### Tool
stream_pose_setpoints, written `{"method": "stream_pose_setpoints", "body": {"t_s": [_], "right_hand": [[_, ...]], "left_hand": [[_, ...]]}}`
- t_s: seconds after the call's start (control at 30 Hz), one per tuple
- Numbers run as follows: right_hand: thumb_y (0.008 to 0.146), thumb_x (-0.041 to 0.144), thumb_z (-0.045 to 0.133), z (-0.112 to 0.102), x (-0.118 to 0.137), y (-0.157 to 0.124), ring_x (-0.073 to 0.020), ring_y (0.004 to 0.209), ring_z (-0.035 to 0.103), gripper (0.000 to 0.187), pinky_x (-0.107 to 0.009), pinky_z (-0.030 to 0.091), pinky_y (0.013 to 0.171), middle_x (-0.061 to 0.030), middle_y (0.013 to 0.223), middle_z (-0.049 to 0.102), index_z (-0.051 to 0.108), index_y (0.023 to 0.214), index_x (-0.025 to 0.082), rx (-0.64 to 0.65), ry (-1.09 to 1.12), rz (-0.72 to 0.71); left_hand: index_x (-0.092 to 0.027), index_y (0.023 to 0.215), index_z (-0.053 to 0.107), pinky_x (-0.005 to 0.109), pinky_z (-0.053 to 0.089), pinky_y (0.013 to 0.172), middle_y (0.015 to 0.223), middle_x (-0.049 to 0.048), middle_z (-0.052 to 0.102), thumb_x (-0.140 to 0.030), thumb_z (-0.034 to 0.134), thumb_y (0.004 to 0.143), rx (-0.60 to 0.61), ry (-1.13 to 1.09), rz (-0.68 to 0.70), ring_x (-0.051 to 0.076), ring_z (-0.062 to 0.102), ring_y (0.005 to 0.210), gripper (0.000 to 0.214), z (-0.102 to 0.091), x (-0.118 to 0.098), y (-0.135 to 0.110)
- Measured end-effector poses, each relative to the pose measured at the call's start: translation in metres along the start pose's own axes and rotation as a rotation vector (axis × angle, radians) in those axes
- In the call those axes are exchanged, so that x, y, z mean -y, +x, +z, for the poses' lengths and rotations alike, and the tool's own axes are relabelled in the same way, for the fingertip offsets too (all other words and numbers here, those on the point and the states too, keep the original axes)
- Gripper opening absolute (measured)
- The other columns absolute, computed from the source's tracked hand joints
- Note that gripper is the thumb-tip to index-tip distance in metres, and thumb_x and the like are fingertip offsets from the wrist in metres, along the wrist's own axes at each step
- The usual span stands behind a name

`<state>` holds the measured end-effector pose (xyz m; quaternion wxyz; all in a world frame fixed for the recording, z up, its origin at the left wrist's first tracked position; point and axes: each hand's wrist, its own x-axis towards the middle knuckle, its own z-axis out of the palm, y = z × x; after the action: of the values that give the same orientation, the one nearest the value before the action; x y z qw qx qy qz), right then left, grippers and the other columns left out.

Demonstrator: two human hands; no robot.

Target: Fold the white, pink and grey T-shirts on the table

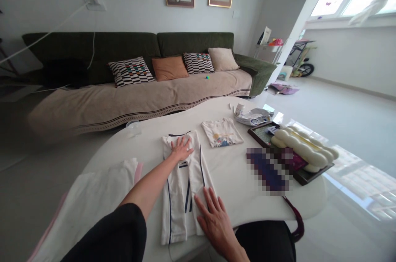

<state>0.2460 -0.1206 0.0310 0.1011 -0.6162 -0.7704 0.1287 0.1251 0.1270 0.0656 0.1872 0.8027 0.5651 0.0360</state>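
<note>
A white garment with dark blue stripes [182, 187] lies folded into a long strip on the white table [235, 171]. My left hand [181, 149] rests flat on its far end, fingers spread. My right hand [213, 216] presses flat on its near right edge, fingers stretched out. Neither hand holds anything. A folded white T-shirt with a printed picture [222, 132] lies further right on the table.
White and pink cloths [93, 200] lie at the table's left. A dark tray [309, 175] with a white wavy object [305, 145] sits at the right, with crumpled packaging [252, 116] behind it. A green sofa [139, 72] with cushions stands beyond.
</note>
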Motion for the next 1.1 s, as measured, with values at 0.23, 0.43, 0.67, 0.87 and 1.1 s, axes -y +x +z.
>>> {"method": "stream_pose_setpoints", "body": {"t_s": [0.23,0.43,0.67,0.87,1.1], "right_hand": [[0.087,0.037,0.037,-0.002,0.000,-0.001,-0.0233,0.134,0.006,0.056,-0.044,0.020,0.104,-0.0007,0.146,0.008,0.015,0.139,0.035,0.063,0.009,0.031],[0.087,0.037,0.033,0.003,0.003,-0.001,-0.0212,0.134,0.004,0.055,-0.044,0.017,0.105,-0.0018,0.147,0.011,0.020,0.139,0.028,0.026,0.007,0.052],[0.070,0.046,0.057,-0.020,-0.008,-0.020,-0.0260,0.134,0.000,0.079,-0.050,0.014,0.105,-0.0065,0.148,0.004,0.025,0.138,0.022,0.130,-0.013,-0.137],[0.074,-0.001,0.034,-0.004,-0.019,-0.052,-0.0203,0.133,0.015,0.067,-0.041,0.028,0.101,-0.0031,0.142,0.029,0.031,0.136,0.024,0.014,-0.149,-0.183],[0.076,0.001,0.035,-0.041,0.012,-0.091,-0.0223,0.118,0.044,0.052,-0.035,0.039,0.091,-0.0066,0.124,0.054,0.052,0.120,0.023,0.146,0.039,-0.281]], "left_hand": [[-0.019,0.141,0.008,0.047,0.019,0.105,0.147,0.0111,0.010,-0.047,0.034,0.087,-0.067,0.026,0.342,0.025,0.009,0.134,0.067,0.029,-0.004,-0.155],[-0.030,0.140,0.008,0.052,0.024,0.102,0.146,0.0057,0.015,-0.054,0.042,0.082,0.046,0.131,0.356,0.029,0.015,0.133,0.072,0.057,0.039,-0.266],[-0.031,0.139,0.017,0.052,0.023,0.102,0.144,0.0061,0.024,-0.055,0.047,0.079,0.009,0.184,0.276,0.028,0.022,0.131,0.071,0.066,0.031,-0.278],[-0.034,0.133,0.033,0.043,0.025,0.105,0.140,-0.0002,0.034,-0.029,0.052,0.082,-0.043,0.211,0.339,0.022,0.027,0.129,0.055,0.066,0.020,-0.293],[-0.029,0.127,0.043,0.038,0.031,0.100,0.132,0.0011,0.046,0.002,0.037,0.074,0.120,0.128,0.346,0.019,0.041,0.121,0.061,0.049,0.008,-0.340]]}}
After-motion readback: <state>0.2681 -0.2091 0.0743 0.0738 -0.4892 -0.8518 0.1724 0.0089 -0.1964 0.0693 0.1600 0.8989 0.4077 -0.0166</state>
